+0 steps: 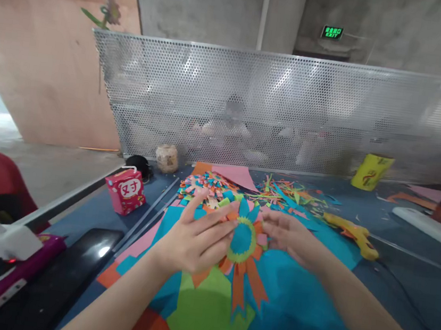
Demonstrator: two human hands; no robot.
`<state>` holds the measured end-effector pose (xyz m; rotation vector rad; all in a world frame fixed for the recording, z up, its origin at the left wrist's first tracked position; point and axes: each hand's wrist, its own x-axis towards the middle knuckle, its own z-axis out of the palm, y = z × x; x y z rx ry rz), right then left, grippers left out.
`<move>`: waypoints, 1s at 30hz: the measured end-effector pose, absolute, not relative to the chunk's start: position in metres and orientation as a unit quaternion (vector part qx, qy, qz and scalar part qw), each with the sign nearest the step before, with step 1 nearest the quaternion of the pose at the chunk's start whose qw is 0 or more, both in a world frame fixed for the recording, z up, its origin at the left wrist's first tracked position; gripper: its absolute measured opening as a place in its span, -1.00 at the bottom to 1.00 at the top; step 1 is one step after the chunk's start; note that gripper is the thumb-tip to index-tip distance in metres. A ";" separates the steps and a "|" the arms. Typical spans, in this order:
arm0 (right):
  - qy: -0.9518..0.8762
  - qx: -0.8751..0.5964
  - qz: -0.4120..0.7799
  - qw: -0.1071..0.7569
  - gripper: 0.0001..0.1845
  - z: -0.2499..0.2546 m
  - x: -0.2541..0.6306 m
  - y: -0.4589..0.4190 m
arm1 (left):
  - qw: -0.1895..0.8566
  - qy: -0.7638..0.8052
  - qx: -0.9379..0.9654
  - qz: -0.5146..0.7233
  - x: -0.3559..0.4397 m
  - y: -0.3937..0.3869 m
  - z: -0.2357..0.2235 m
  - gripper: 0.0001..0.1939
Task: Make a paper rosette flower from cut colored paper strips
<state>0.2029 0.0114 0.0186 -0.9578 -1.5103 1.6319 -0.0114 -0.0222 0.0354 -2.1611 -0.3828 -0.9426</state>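
Note:
A paper rosette (242, 240) faces me, with a blue centre, a fringed yellow-green ring, orange and pink loops, blue points on top and orange and blue tails below. My left hand (200, 232) holds its left side; the index finger sticks up and the others lie across the edge. At the right edge, the bent fingers of my right hand (286, 234) grip it; the thumb is mostly hidden. Under the rosette lie a green paper sheet (206, 313) and a blue paper sheet (299, 308). Behind it is a pile of small looped paper pieces (210, 182).
Thin paper strips (297, 193) lie beyond my right hand, near a yellow glue gun (352, 235) with a trailing cord. To the left are a pink box (125, 191), a black phone (66, 269) and a purple power strip (31, 265). A perforated metal screen (231, 80) closes the table's back.

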 end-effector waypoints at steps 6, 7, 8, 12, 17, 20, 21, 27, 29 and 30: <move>-0.621 -0.360 0.562 0.411 -0.67 0.017 0.198 0.012 | 0.433 -0.202 -0.789 -0.386 -0.015 -0.015 0.027 -0.86; -0.621 -0.367 0.550 0.421 -0.68 0.019 0.199 0.011 | 0.413 -0.243 -0.779 -0.404 -0.017 -0.011 0.026 -0.83; -0.620 -0.377 0.538 0.429 -0.68 0.021 0.201 0.011 | 0.379 -0.295 -0.765 -0.429 -0.020 -0.007 0.026 -0.79; -0.641 -0.401 0.497 0.426 -0.71 0.023 0.205 0.009 | 0.052 -0.477 -0.701 -0.527 -0.026 0.009 0.031 -0.75; -0.711 -0.372 0.443 0.399 -0.76 0.014 0.204 0.010 | -0.389 -0.457 -0.599 -0.530 -0.018 0.009 0.036 -0.71; -0.732 -0.371 0.418 0.389 -0.76 0.010 0.204 0.010 | -0.442 -0.435 -0.589 -0.517 -0.013 0.002 0.038 -0.76; -0.737 -0.368 0.418 0.384 -0.75 0.009 0.204 0.010 | -0.447 -0.432 -0.589 -0.517 -0.011 0.001 0.038 -0.77; -0.742 -0.364 0.420 0.375 -0.76 0.010 0.204 0.011 | -0.460 -0.423 -0.588 -0.514 -0.011 -0.002 0.040 -0.81; -0.744 -0.374 0.408 0.374 -0.76 0.011 0.205 0.011 | -0.459 -0.418 -0.586 -0.520 -0.011 -0.002 0.039 -0.82; -0.746 -0.378 0.402 0.373 -0.76 0.011 0.205 0.010 | -0.459 -0.417 -0.586 -0.522 -0.011 -0.002 0.039 -0.82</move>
